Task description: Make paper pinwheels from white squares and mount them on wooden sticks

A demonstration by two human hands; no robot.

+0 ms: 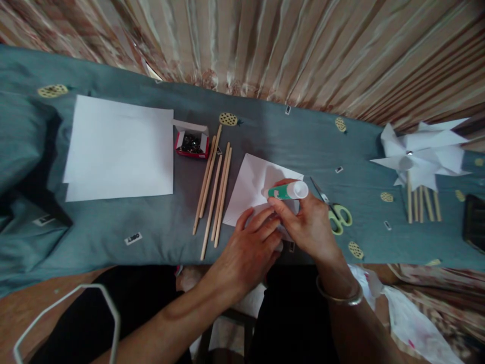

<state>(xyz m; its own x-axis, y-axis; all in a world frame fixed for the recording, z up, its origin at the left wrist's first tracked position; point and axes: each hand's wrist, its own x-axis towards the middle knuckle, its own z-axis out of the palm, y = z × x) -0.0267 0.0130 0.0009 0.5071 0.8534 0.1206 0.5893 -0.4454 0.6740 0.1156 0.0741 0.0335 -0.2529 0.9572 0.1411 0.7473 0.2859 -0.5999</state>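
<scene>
In my right hand is a green and white glue stick, its lower end tipped down toward a square sheet of white paper. Whether the glue touches the paper is hidden by my fingers. My left hand lies on the near part of that sheet, fingers stretched out over it. Just right of the paper are scissors with yellow-green handles, partly behind my right hand. Several thin wooden sticks lie to the left of the sheet.
A small red box of dark metallic pieces stands open behind the sticks. White sheets are stacked at the left. White paper pinwheels on sticks lie at the right, near a dark object. A pleated curtain hangs along the far edge.
</scene>
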